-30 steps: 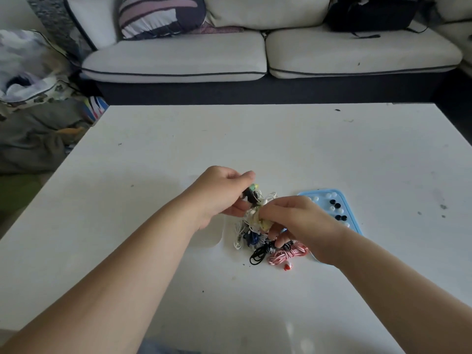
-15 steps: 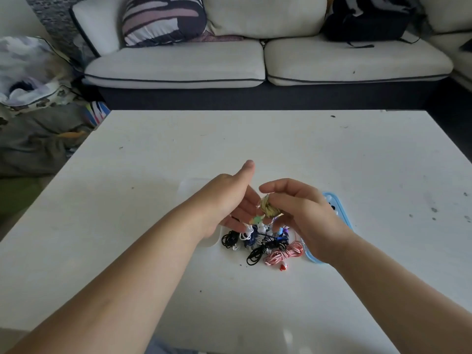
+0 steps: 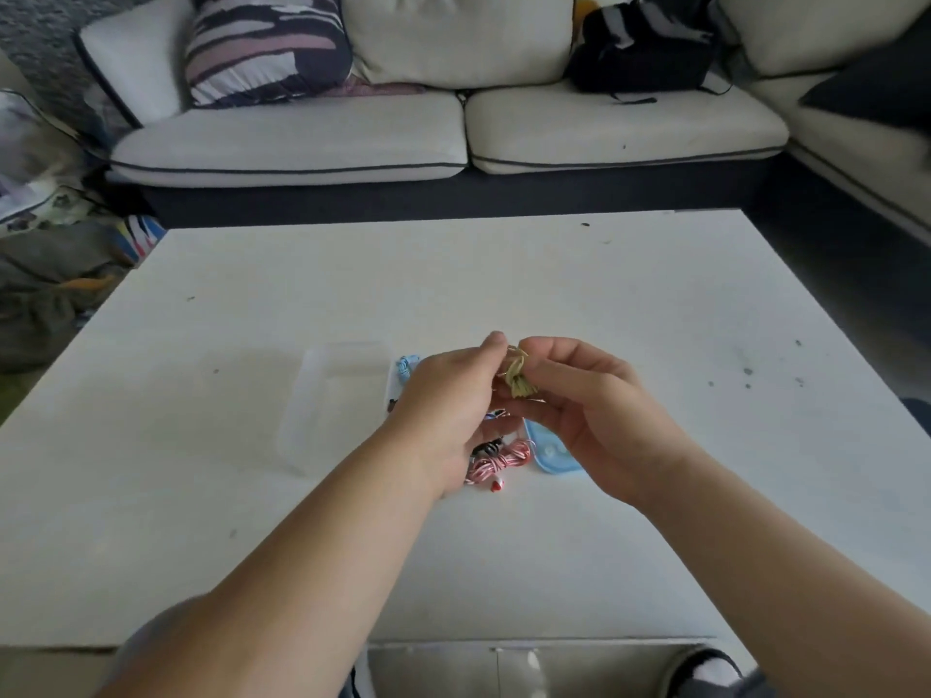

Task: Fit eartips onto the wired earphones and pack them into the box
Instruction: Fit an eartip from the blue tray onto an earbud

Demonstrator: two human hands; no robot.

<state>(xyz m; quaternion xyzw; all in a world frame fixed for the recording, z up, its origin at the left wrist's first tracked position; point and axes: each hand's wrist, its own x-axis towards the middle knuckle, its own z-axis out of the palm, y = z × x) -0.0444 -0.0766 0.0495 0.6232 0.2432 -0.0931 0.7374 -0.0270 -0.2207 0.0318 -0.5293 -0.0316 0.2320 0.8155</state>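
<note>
Much of the small pile on the white table point(image 3: 604, 304) is hidden under the two hands. A light-blue plastic tray point(image 3: 554, 459) shows only its near end below the right wrist. One or two pale bumps sit on it, too blurred to name. A clear plastic box point(image 3: 337, 395) lies left of the hands, nearly lost against the table, with only its faint edges readable. A light-blue coiled cable point(image 3: 407, 366) peeks out just behind the left hand, beside the box. A pink-and-white striped cable coil point(image 3: 499, 461) lies between the wrists, with a small red piece point(image 3: 496, 486) at its near end and a scrap of black cable point(image 3: 486, 448) just above it.

The olive-green coiled earphone bundle point(image 3: 516, 377) is held up off the table, between the two hands and above the pile. It is a tight little hank: loops at the top, a wrapped waist and a stubby tuft hanging below. Its earbuds cannot be picked out, nor whether any tips are on them.

The right hand point(image 3: 599, 410) has its forefinger and thumb curled round the bundle, pinching it at the waist, and the other fingers are curled below. The left hand point(image 3: 448, 395) shows its back to the camera. Its thumb tip touches the top loops and its fingers reach under toward the right palm. I cannot tell whether they actually pinch the cable.

Beyond the table stands a cream sofa with dark piping point(image 3: 453, 138). It carries a striped cushion point(image 3: 267, 42) and a black bag point(image 3: 645, 52).
</note>
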